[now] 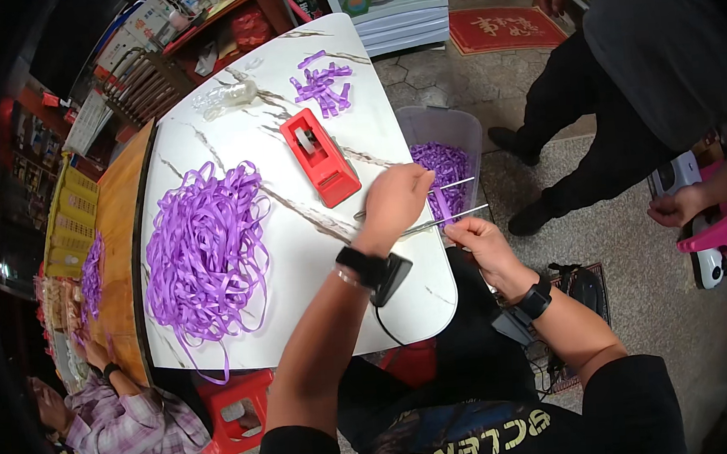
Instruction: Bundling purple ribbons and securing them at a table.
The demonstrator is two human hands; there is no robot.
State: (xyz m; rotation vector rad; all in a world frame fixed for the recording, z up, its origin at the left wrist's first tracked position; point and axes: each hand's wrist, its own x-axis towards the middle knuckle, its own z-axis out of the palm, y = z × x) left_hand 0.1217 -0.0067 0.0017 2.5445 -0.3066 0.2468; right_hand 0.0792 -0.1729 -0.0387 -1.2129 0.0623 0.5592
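fingers of the right hand (492, 251), head view: thumb and forefinger pinching the near end of a purple strip (445, 204); cannot tell whether they take in a rod too. fingers of the left hand (396, 203): curled near the strip's far end, tips partly hidden, so what they press on cannot be told. strip lies across two thin metal rods (469, 213), just past the edge of the white table (298, 266), by the tub (477, 133) of purple pieces (444, 163).

risks, as judged: a loose pinch could let the strip slip off the rods and drop, having little under it there. uneven pull could splay the rods and skew the strip. ribbon heap (204, 257) looks tangled; a quick tug might knot it. red tape dispenser (338, 178), near the left hand, could be bumped by a wide swing.
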